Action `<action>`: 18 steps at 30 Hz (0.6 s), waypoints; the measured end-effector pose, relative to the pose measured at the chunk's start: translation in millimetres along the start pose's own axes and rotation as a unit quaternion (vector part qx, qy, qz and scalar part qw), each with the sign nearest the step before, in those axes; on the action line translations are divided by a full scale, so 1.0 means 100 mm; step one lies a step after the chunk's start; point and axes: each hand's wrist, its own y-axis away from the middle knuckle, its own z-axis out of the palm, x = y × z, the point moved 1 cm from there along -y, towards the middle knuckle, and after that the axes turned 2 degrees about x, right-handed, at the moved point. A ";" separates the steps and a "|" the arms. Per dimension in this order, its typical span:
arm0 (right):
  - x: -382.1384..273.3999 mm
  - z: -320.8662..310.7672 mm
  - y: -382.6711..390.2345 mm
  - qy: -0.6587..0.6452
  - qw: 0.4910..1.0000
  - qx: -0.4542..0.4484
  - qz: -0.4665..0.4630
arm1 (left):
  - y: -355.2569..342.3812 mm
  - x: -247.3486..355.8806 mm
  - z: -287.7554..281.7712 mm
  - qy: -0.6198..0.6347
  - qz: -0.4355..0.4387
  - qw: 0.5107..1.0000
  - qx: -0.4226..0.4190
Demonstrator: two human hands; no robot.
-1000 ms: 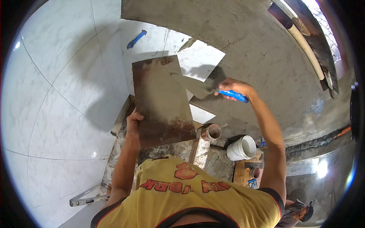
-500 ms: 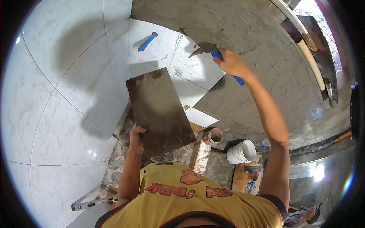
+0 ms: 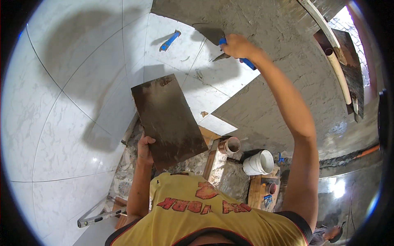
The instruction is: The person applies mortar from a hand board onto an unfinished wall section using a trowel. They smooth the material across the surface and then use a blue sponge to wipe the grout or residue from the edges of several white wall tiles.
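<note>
Tiles covered the left wall and the left part of the facing wall; the rest, coated in rough grey mortar, appeared left to tile. The left hand clasped a board by its left edge; the right hand curled round a trowel, blade beside the tiles' upper edge.

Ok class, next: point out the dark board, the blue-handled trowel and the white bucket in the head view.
Dark board (image 3: 169, 122): head view, on the middle of its flat side.
Blue-handled trowel (image 3: 248, 64): head view, on the end of its handle.
White bucket (image 3: 251, 165): head view, on its outer wall.
</note>
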 end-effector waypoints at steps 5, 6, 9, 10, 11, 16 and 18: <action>0.00 -0.03 0.11 0.016 0.999 0.036 -0.012 | 0.00 0.02 -0.16 0.004 -0.001 1.000 -0.016; 0.04 -0.05 0.13 0.026 0.999 0.032 0.006 | 0.01 0.03 -0.13 0.003 0.004 1.000 -0.011; 0.15 -0.13 0.19 0.029 0.999 0.007 0.036 | 0.02 0.00 -0.15 0.001 0.008 1.000 0.000; 0.16 -0.16 0.22 0.024 0.999 -0.014 0.045 | 0.02 -0.01 -0.16 0.000 0.010 1.000 0.006; 0.17 -0.18 0.27 0.022 0.999 -0.014 0.048 | 0.03 -0.02 -0.15 -0.002 0.007 1.000 0.006; 0.33 -0.21 0.49 0.000 0.997 -0.012 0.070 | 0.08 -0.09 0.03 -0.006 0.001 1.000 -0.018; 0.42 -0.19 0.56 0.009 0.998 0.000 0.069 | 0.08 -0.14 0.04 -0.001 -0.016 1.000 -0.024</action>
